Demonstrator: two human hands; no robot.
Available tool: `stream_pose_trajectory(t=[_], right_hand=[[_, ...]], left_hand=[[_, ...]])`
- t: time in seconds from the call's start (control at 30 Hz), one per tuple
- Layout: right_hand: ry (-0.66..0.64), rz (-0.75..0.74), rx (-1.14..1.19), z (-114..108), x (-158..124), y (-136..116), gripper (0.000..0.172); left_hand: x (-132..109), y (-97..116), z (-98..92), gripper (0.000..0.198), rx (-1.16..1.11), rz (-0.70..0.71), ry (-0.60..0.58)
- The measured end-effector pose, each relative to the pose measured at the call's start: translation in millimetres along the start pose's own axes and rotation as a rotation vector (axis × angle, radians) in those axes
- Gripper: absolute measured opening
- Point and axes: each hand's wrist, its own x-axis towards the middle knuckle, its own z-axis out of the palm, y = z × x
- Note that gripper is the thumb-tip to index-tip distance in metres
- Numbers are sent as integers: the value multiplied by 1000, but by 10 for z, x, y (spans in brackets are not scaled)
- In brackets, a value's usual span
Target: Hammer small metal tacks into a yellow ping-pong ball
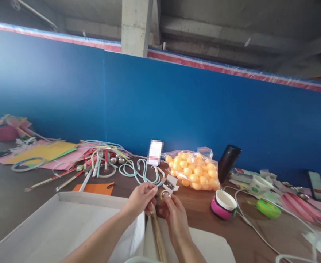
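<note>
My right hand [173, 215] holds a small shiny round metal piece with a gold rim [165, 195] between thumb and fingers. To its left, my left hand [142, 198] has its fingers pinched together; what they hold, if anything, is too small to make out. A bundle of long tan strands [158, 237] hangs below and between the hands. Just beyond them stands a small open white box [170, 183] with dark metal bits inside. White paper [207, 244] lies under the right forearm, and a large white tray [75, 219] is beneath the left one.
A bag of orange balls [194, 171], a black cylinder [228, 162] and a pink-banded cup [224, 204] stand to the right, with white cables and a phone [317, 186] farther over. Coloured cords [141, 171], sticks and papers [42, 153] cover the back left, before a blue partition [163, 102].
</note>
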Motion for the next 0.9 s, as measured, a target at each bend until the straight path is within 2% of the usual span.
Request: stream_pose_trajectory(t=[0.07,0.13,0.2,0.23,0.27,0.3,0.47,0.6,0.7,0.9], right_hand=[[63,73,91,-8,28,32,37],[124,127,182,-9,43,31,37],[190,152,256,-12,51,14,35],[226,158,289,-17,54,4,34],[260,163,319,-23,57,-5,33],[287,164,346,-30,59,-12,32],[324,175,428,-72,84,-12,29],[325,207,446,-93,112,10,29],[332,233,453,-98,114,13,31],[337,251,457,-98,89,-13,30]], left_hand=[[63,62,16,32,73,79,44],[146,151,61,22,245,216,52],[258,245,136,14,549,372,73],[325,287,182,13,750,397,77],[396,322,232,15,956,363,43],[470,349,286,16,1023,340,19],[804,387,561,13,1213,208,-60],[992,358,722,24,1322,105,-103],[1077,329,769,34,1369,56,-131],[1077,321,745,34,1386,44,-150]])
